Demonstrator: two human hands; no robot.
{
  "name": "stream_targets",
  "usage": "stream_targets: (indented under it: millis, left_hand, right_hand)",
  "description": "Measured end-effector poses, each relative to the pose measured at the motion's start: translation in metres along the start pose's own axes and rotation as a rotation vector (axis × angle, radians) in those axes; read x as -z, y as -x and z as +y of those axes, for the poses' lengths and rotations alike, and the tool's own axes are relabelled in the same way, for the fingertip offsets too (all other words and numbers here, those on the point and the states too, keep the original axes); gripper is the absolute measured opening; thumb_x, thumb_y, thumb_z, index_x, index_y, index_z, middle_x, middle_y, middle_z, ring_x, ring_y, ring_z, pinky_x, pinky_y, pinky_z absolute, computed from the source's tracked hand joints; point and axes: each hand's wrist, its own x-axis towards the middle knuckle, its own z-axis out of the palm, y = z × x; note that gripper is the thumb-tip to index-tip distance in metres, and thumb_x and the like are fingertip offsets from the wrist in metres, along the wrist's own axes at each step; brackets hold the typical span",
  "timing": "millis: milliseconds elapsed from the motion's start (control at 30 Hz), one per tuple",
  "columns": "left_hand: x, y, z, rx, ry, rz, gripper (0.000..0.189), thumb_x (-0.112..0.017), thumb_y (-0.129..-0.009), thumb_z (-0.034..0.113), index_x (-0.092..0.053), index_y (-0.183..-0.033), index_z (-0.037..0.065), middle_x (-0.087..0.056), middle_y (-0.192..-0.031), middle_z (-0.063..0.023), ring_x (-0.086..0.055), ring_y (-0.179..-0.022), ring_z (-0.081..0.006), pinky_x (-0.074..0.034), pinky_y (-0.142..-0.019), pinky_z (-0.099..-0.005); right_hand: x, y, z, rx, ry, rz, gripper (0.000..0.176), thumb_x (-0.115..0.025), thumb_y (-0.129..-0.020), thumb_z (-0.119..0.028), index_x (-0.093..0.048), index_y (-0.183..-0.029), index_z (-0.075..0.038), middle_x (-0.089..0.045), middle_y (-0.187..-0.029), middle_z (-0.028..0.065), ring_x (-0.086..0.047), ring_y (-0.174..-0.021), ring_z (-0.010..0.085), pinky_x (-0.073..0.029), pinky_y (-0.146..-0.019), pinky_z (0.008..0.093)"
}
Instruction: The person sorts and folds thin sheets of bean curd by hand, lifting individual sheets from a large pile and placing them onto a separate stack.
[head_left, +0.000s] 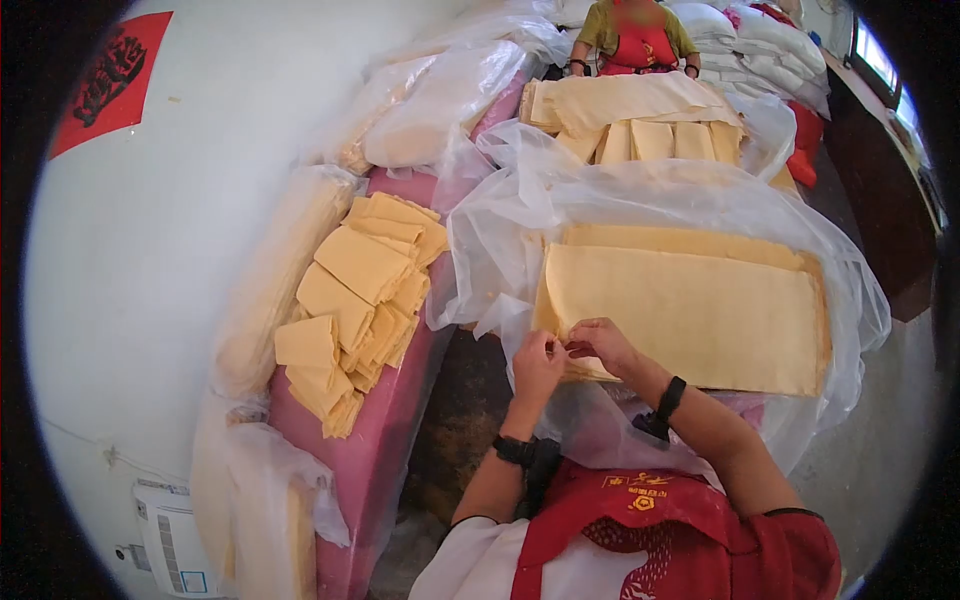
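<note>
A thick stack of large pale yellow sheets (690, 310) lies on clear plastic wrap (520, 190) in front of me. My left hand (537, 365) and my right hand (600, 345) meet at the stack's near left corner, fingers pinching the edge of the top sheet. Both wrists wear black bands. I wear a red apron.
Folded yellow sheets (355, 300) are piled on a pink surface (385, 440) to the left. Plastic-wrapped bundles (440, 95) line the white wall. Another person in a red apron (637, 40) stands at the far end behind more yellow stacks (640, 115). White sacks (770, 45) sit at the back right.
</note>
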Motion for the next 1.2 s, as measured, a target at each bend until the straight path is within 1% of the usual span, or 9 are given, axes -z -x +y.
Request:
stream_targets:
  millis: [133,333,433,500,700,867,1000,1133,1200]
  left_hand:
    - [-0.005,-0.002,-0.014,-0.033,-0.097,-0.016,0.013,-0.065,-0.079,0.015,-0.058,-0.082,0.005,-0.059,-0.079,-0.0139,-0.062,-0.071,-0.0343,-0.049,-0.063,-0.0426]
    - [0.010,0.001,-0.059,0.395,0.015,-0.113,0.010,-0.062,-0.079,0.017,-0.059,-0.083,0.008,-0.063,-0.091,-0.0148,-0.061,-0.076,-0.0379,-0.049,-0.066,-0.0455]
    - [0.015,-0.004,-0.030,0.331,-0.352,-0.128,0.015,-0.062,-0.079,0.015,-0.061,-0.091,0.007,-0.063,-0.105,-0.0148,-0.062,-0.086,-0.0356,-0.049,-0.071,-0.0438]
    - [0.024,-0.020,0.006,-0.332,-0.488,0.194,0.026,-0.062,-0.079,0.012,-0.060,-0.104,0.005,-0.059,-0.116,-0.0157,-0.058,-0.102,-0.0343,-0.049,-0.082,-0.0434]
    - [-0.041,-0.039,-0.015,-0.145,-0.252,-0.484,0.049,-0.067,-0.076,0.014,-0.052,-0.123,0.006,-0.049,-0.129,-0.0194,-0.043,-0.124,-0.0364,-0.038,-0.103,-0.0451]
    - [-0.052,-0.043,-0.021,-0.242,-0.434,-0.428,0.065,-0.072,-0.071,0.024,-0.048,-0.130,0.008,-0.049,-0.129,-0.0186,-0.042,-0.125,-0.0372,-0.039,-0.102,-0.0461]
    - [-0.050,-0.056,-0.010,-0.158,-0.518,-0.589,0.069,-0.073,-0.068,0.026,-0.049,-0.131,0.013,-0.042,-0.137,-0.0202,-0.039,-0.128,-0.0391,-0.037,-0.104,-0.0466]
    - [-0.066,-0.046,0.023,-0.192,-0.638,-0.487,0.072,-0.072,-0.069,0.026,-0.047,-0.135,0.013,-0.035,-0.144,-0.0227,-0.034,-0.132,-0.0397,-0.032,-0.108,-0.0485]
    - [-0.098,-0.034,0.051,-0.437,-0.349,-0.383,0.071,-0.070,-0.075,0.027,-0.043,-0.139,0.013,-0.030,-0.148,-0.0233,-0.028,-0.137,-0.0400,-0.028,-0.110,-0.0514]
  right_hand:
    - [0.000,0.003,-0.003,0.115,0.159,0.048,0.011,-0.060,-0.085,-0.012,-0.065,-0.084,-0.002,-0.065,-0.080,0.0074,-0.064,-0.074,0.0169,-0.054,-0.070,0.0310]
    - [0.094,-0.003,-0.016,0.243,-0.185,0.467,0.010,-0.056,-0.085,-0.014,-0.058,-0.076,-0.010,-0.057,-0.069,0.0027,-0.058,-0.065,0.0154,-0.053,-0.065,0.0328]
    - [0.105,0.014,-0.020,0.276,-0.106,0.450,0.009,-0.056,-0.085,-0.014,-0.058,-0.078,-0.009,-0.057,-0.072,0.0022,-0.058,-0.066,0.0154,-0.053,-0.065,0.0330]
    - [0.085,0.018,-0.021,0.274,-0.070,0.439,0.009,-0.055,-0.086,-0.014,-0.058,-0.079,-0.009,-0.057,-0.073,0.0021,-0.058,-0.067,0.0156,-0.053,-0.066,0.0326]
    - [0.045,0.020,-0.025,0.301,0.008,0.341,0.009,-0.055,-0.087,-0.013,-0.057,-0.080,-0.007,-0.058,-0.076,0.0012,-0.059,-0.070,0.0142,-0.053,-0.068,0.0314]
    - [0.118,0.083,-0.062,0.652,-0.083,0.328,0.011,-0.054,-0.087,-0.013,-0.055,-0.077,-0.010,-0.055,-0.073,-0.0012,-0.055,-0.069,0.0109,-0.048,-0.065,0.0281]
    - [0.196,0.172,-0.069,0.754,-0.276,0.673,0.015,-0.051,-0.089,-0.016,-0.054,-0.075,-0.012,-0.052,-0.071,-0.0023,-0.053,-0.067,0.0104,-0.046,-0.063,0.0272]
    - [0.251,0.244,0.004,0.595,-0.212,0.917,0.012,-0.053,-0.089,-0.012,-0.055,-0.078,-0.009,-0.060,-0.074,0.0030,-0.059,-0.066,0.0153,-0.050,-0.062,0.0295]
    - [0.240,0.254,0.019,0.526,-0.177,0.959,0.010,-0.053,-0.088,-0.012,-0.056,-0.079,-0.010,-0.061,-0.075,0.0023,-0.061,-0.070,0.0152,-0.051,-0.064,0.0294]
